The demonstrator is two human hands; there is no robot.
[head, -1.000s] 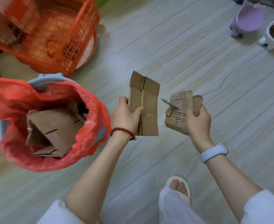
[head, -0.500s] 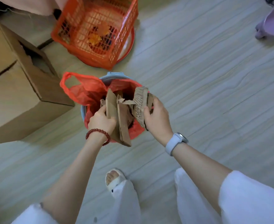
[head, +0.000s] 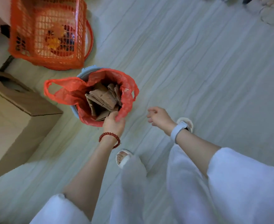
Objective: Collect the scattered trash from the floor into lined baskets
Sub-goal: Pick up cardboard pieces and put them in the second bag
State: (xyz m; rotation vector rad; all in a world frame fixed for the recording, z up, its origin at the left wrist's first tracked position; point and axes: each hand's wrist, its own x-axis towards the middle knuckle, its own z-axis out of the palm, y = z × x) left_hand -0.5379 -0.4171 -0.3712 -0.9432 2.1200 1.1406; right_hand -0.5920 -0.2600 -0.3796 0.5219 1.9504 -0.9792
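Pale grey wood-grain floor (head: 189,65), seen from my head camera looking down; room detail at the top right edge is too blurred for me to name.

Baskets, two. One orange mesh basket (head: 47,31) at upper left, with some orange and dark items inside that I cannot identify. One round light-blue basket (head: 84,73) just below it, lined with a red plastic bag (head: 68,91) whose handle loop hangs out over the left side.

Cardboard pieces (head: 103,98), several, brown, standing and overlapping inside the lined basket; I cannot give an exact count.

Cardboard box (head: 14,113), one, large, on the floor at left, just beside the lined basket.

Hands, two. My left hand (head: 113,123), red bead bracelet at the wrist, is at the near rim of the lined basket, fingers curled over the bag's edge and gripping it, fingertips touching the cardboard. My right hand (head: 159,117), pale watch band at the wrist, hangs over bare floor to the right of the basket, fingers loosely bent, holding nothing.

Feet, two, in white slippers, below the hands.
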